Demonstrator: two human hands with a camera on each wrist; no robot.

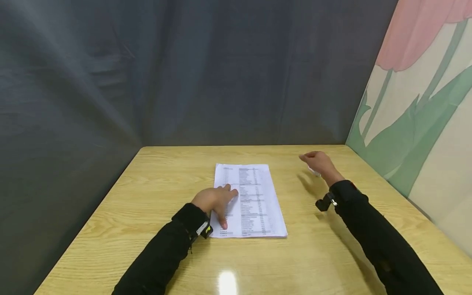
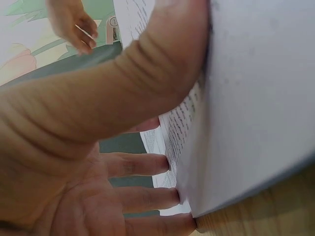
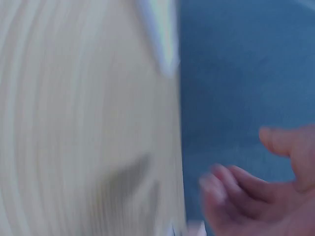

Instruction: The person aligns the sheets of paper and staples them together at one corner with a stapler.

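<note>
While the left hand point(image 1: 215, 201) rests flat on the printed sheet point(image 1: 254, 196), its text unreadably small, the right hand point(image 1: 320, 163) hovers loosely curled.

I wear long black sleeves down to both wrists, with a small black camera clipped at my left hand point(image 1: 215, 201) and right hand point(image 1: 320, 163).

Colours and patterns in the work area

White paper stack point(image 1: 254, 200) is printed with black text columns; table point(image 1: 147, 192) shows light wood grain; sleeves point(image 1: 166, 254) are black; backdrop point(image 1: 184, 69) is dark grey.
</note>
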